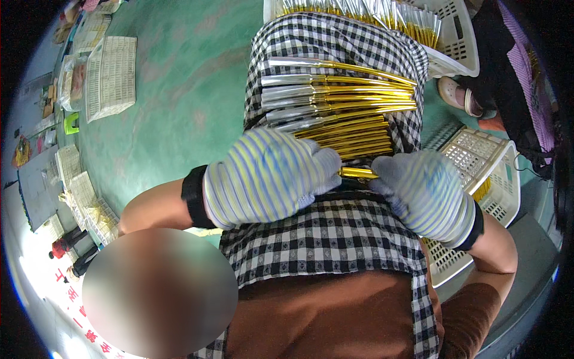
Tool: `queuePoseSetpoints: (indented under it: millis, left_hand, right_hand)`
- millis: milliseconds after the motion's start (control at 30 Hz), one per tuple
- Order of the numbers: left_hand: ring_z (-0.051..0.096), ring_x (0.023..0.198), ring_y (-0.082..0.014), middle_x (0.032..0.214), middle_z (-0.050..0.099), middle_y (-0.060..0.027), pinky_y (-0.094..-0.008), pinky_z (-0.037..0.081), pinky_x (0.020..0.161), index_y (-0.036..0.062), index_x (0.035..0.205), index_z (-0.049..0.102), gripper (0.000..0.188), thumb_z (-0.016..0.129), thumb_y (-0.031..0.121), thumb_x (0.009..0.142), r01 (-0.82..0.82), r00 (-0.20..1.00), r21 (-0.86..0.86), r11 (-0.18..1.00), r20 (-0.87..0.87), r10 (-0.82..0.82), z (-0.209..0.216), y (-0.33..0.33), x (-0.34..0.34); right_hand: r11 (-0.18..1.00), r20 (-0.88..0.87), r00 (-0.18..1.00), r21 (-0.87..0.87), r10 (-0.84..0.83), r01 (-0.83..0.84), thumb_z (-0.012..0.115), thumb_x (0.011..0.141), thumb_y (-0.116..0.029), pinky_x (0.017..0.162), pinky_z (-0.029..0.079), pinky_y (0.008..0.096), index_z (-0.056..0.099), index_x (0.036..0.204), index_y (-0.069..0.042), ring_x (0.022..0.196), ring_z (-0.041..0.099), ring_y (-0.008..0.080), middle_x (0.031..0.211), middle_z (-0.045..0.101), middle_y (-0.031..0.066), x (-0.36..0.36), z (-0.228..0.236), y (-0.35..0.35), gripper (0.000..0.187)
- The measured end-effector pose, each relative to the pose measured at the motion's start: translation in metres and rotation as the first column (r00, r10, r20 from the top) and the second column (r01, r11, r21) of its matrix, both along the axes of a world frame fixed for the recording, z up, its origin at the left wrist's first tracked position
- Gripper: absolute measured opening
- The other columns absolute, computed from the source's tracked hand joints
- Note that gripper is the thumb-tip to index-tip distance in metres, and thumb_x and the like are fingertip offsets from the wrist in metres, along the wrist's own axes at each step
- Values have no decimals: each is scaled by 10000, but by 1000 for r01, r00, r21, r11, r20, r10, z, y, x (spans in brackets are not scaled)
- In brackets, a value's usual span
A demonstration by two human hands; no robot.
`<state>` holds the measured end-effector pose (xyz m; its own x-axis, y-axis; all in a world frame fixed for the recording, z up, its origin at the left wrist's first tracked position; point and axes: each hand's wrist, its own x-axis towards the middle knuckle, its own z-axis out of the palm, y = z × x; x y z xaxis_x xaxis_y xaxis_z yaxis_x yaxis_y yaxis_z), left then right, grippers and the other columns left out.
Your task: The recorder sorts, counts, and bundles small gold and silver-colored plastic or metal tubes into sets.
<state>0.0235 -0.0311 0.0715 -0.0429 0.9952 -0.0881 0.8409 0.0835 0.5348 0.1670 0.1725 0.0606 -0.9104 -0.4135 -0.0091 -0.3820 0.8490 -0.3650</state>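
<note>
Both my hands wear striped grey, blue and yellow-green knit gloves. My left hand [269, 176] and my right hand [421, 188] face each other over my lap, fingers closed. Between them shows a short length of a shiny gold stick [357, 173], gripped at both ends; the gloves hide the rest of it. Just beyond, slim gold sticks with silver foil ends [341, 90] lie side by side across my black-and-white checked apron [323, 239]. Nearer my hands is a dense row of gold sticks [353, 136], their left ends behind my left glove.
A white plastic basket [457, 36] of silver-and-gold sticks stands beyond my knees. At right are another white basket [505, 197] with gold pieces and a person's shoe [451, 93]. White crates [112, 78] line the left side of the green floor [179, 72].
</note>
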Motion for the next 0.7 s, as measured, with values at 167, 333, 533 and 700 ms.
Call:
queuePoseSetpoints:
  millis: [167,333,533,700]
  left_hand:
    - [469,502,-142,626,418,9,-302,326,358,116,890,577,223,586,227,697,330,819,158,931,-539,-199,30,16,-9]
    - [481,499,-189,720,495,-34,-347,385,416,105,923,586,193,561,212,764,203,867,-32,979,-458,-195,17,4,-3]
    - [471,606,-47,716,522,5,-206,368,513,46,916,594,448,537,489,891,-425,592,-468,775,504,629,20,-56,-56]
    - [579,715,-253,830,590,-114,-348,475,654,44,1098,583,308,584,251,869,-127,929,49,991,356,102,-11,-20,-11]
  right_hand:
    - [612,532,836,-709,137,351,580,877,-242,654,506,351,606,911,-22,723,621,289,746,623,121,-7,4,8,224]
    - [872,391,917,-420,-78,253,534,865,-189,579,499,396,612,903,-41,619,620,308,733,645,115,5,6,3,172]
    - [857,-193,856,102,-480,504,589,845,-96,671,488,414,603,1023,-20,725,618,328,812,629,167,45,-16,87,194]
    - [922,-292,876,-78,-384,379,601,841,-148,695,489,394,585,1065,-38,789,618,321,902,633,169,1,-24,67,249]
